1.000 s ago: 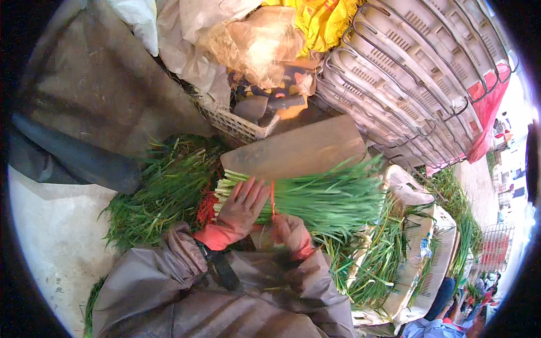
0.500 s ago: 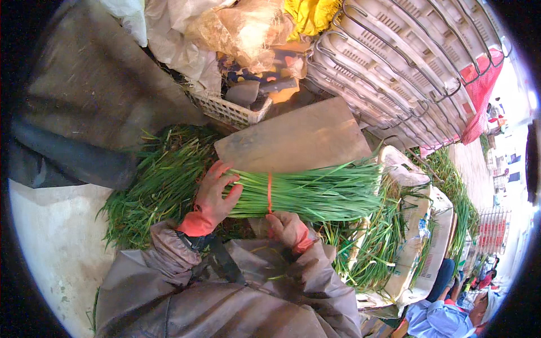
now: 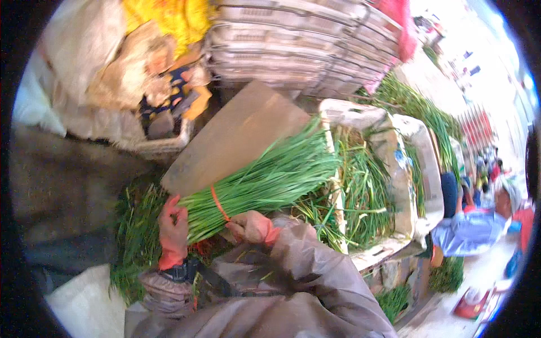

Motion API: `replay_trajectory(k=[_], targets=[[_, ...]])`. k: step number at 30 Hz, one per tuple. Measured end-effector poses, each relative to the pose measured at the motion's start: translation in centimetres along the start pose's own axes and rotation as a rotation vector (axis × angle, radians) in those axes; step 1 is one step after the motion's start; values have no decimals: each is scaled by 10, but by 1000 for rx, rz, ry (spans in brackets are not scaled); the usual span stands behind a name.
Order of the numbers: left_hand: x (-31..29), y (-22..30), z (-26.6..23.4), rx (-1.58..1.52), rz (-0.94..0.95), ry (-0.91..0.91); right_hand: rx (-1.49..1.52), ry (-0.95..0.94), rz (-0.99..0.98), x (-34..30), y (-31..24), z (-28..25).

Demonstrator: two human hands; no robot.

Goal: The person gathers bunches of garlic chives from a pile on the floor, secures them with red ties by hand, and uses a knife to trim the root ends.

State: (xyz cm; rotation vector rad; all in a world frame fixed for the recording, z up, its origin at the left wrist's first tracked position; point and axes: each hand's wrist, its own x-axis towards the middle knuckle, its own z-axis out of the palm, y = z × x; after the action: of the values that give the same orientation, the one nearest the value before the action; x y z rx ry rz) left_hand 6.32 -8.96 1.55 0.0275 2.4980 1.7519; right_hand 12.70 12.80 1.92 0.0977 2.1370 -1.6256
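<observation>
A bunch of long green chives lies across a brown board, leaves pointing right. An orange band circles it near the stem ends. My left hand, in a thin glove with a red cuff, rests upright against those stem ends, its fingers slightly bent and apart. Below the bunch, my right hand has its fingers closed in a pinch on the orange band at the lower edge. Part of the band behind the fingers is hidden.
Loose greens are heaped left of the bunch. On the right stands a white crate with more greens. Stacked pale crates rise behind the board, beside a bin of scraps. A person in blue sits at far right.
My view has swung to the right, so the scene sits further left. The bunch now slants up to the right. My left hand has shifted from atop the stems to their cut ends.
</observation>
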Motion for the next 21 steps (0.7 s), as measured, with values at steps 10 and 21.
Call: replay_trajectory(k=[10,21], targets=[[16,-2,-22,10,-96,-11,87,27,-28,5,-3,-3],[34,68,56,1081,613,-362,494,212,-67,70,-53,-33]])
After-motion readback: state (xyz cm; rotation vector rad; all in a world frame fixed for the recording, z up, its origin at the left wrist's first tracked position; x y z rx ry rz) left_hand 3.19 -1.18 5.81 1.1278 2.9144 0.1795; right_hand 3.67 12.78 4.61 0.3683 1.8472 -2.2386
